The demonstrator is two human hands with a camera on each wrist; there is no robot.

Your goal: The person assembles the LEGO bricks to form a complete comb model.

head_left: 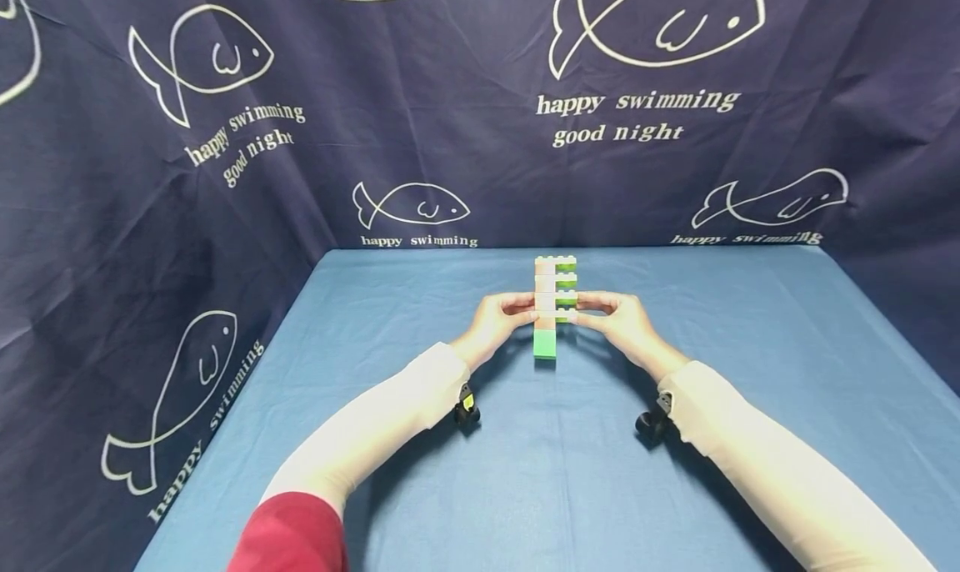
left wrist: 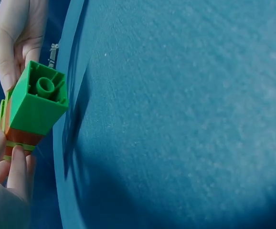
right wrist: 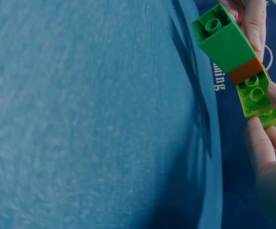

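A tall stack of toy building bricks is held up over the table between both hands. Its lowest part is a green brick (head_left: 545,343), whose hollow underside shows in both wrist views. Above that come orange bricks (right wrist: 245,70) alternating with lime green bricks (head_left: 566,279), which jut out to the right in several steps. My left hand (head_left: 498,318) grips the stack's left side with thumb and fingers, just above the green brick. From the right, my right hand (head_left: 622,322) pinches the jutting ends of the lower lime green bricks.
A blue cloth covers the table (head_left: 510,472). Behind and to the left hangs a dark blue curtain (head_left: 495,122) with white fish drawings and lettering. Small black cameras (head_left: 652,424) hang beneath the wrists.
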